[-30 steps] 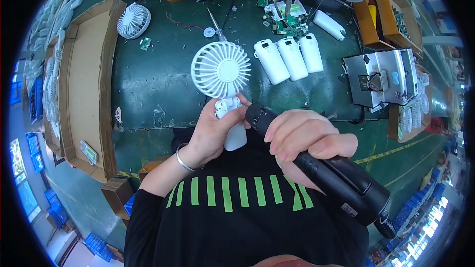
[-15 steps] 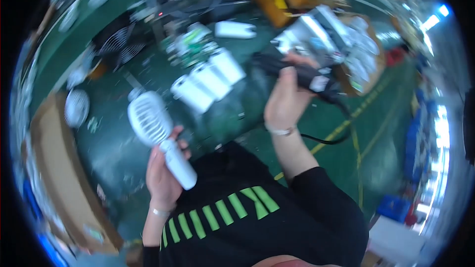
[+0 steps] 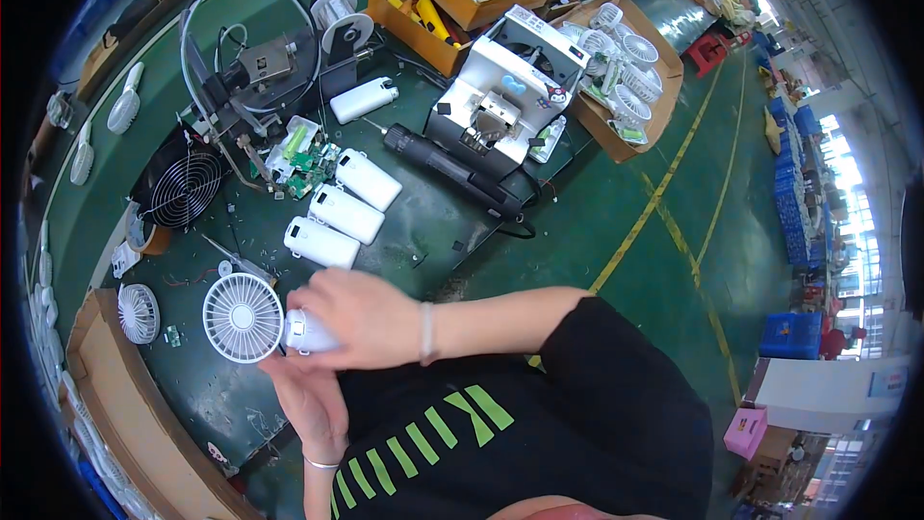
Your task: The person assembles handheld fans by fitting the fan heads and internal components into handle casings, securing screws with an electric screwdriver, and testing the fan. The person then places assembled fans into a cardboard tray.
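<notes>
A white handheld fan (image 3: 243,318) is in front of me, its round grille facing up. My right hand (image 3: 361,318) wraps round its handle (image 3: 306,331), which shows only in part. From below, my left hand (image 3: 310,406) grips the fan near the neck, its fingertips partly hidden behind the head. A black electric screwdriver (image 3: 452,171) lies on the bench, its bit pointing to the far left. Between it and the fan rest several white handle housings (image 3: 346,215) in a slanted row. Beyond them is a pile of green circuit boards (image 3: 306,169).
A wire-feeding machine (image 3: 265,72) stands at the back left, near a black fan with a round guard (image 3: 185,191). Cardboard boxes hold fan heads (image 3: 635,53) and circuit boards. A white box-shaped device (image 3: 505,87) stands behind the screwdriver. A long cardboard tray (image 3: 144,414) lines the left.
My right hand has put the electric screwdriver down on the bench and moved left onto the fan's handle. The fan has turned, its handle pointing right.
</notes>
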`<state>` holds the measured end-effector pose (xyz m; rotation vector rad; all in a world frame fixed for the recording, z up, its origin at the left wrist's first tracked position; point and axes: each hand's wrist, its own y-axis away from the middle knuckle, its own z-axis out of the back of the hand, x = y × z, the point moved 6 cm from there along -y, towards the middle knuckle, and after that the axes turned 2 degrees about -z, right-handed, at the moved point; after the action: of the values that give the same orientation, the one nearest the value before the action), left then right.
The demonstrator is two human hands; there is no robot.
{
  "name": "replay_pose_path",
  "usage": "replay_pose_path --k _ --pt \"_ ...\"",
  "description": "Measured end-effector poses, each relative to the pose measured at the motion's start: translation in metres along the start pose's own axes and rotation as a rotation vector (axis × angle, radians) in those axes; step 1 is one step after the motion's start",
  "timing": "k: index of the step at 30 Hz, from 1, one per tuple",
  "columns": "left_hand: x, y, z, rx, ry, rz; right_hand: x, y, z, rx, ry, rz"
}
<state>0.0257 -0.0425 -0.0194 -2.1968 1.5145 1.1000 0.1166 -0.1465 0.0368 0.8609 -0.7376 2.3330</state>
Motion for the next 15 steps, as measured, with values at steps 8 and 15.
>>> replay_pose_path --k 8,15 --pt "-0.024 0.003 0.026 -0.129 0.006 0.036 0.038 -0.013 -0.042 0.014 0.389 0.335" --pt "-0.016 0.001 0.040 -0.242 -0.114 0.088 0.038 -0.005 -0.064 0.115 0.498 0.304"
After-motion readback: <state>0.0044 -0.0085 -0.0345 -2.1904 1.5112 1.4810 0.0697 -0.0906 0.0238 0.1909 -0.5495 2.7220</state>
